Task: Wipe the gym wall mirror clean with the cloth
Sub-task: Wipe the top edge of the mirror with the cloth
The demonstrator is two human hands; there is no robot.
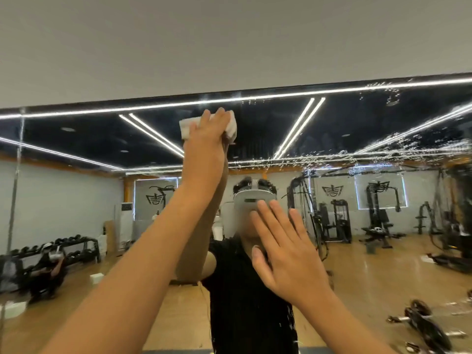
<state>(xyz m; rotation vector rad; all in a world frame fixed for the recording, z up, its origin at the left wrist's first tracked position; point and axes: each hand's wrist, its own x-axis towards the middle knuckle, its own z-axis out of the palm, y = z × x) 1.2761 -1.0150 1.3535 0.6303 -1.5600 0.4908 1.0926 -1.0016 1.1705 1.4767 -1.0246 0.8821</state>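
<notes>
Overhead, the left hand [207, 132] gripped a white cloth [186, 127] and pressed it against the wall mirror [76, 139], just below the mirror's dark top edge. The cloth was soft and crumpled, bunched into a thick wad that bulged out on both sides of the hand, with the fingers curved over its upper fold. The left forearm rose in a long diagonal from the lower left corner of the view.

The right hand [283, 249] was released and held nothing: palm toward the glass, fingers straight and slightly fanned, thumb out to the side. Whether it touched the glass could not be told.

The mirror was a broad, flat, glossy pane under a plain matte wall [229, 42]. Fine water droplets [383, 155] speckled its upper right part in glittering streaks and clusters; around the cloth the glass looked smoother.

In the reflection, thin bright light strips [153, 132] crossed a black ceiling, and a polished wooden floor [370, 272] shone with a warm sheen. Black metal weight machines [378, 208] stood along the far wall, a low rack of round dark dumbbells [76, 242] ran along the left, and a tall white boxy air conditioner [126, 221] stood near the corner. A second person [49, 264], crouched low in dark clothes, showed at the lower left.
</notes>
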